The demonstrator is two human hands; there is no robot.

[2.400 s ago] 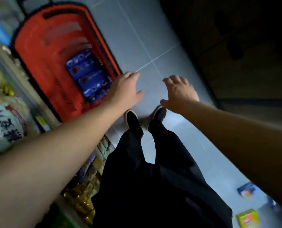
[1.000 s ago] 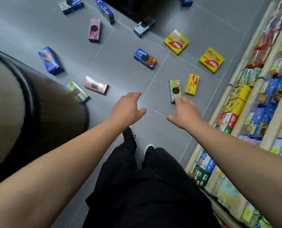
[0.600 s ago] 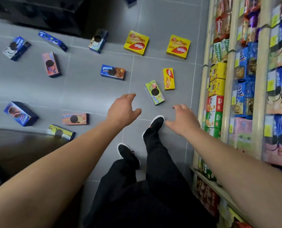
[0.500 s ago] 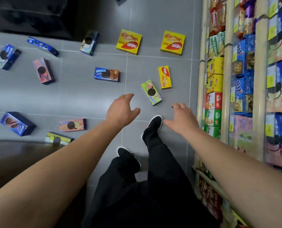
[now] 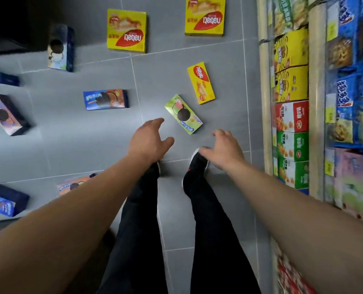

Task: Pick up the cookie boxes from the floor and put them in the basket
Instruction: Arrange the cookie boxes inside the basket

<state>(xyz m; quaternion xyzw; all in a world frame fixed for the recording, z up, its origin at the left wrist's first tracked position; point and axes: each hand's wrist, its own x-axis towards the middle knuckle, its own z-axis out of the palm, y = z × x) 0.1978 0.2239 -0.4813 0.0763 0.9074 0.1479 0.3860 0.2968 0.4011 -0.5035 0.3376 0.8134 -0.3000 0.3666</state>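
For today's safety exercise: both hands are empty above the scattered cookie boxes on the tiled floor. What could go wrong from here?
1. The green box lies just ahead of the right shoe; a step forward might crush it.
2. The right hand reaches close beside the shelf, so it could knock the stocked packs.
3. The basket is out of view, so carrying boxes back means turning among boxes on the floor.

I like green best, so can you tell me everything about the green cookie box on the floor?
The green box is a small flat carton, cardboard by the look of it, light green with a dark round sandwich cookie pictured in the middle and blue writing at one end. It looks closed and lies flat on the grey floor tiles, turned slantwise. Nothing touches it. It sits just ahead of the open hands, next to a slim yellow box.
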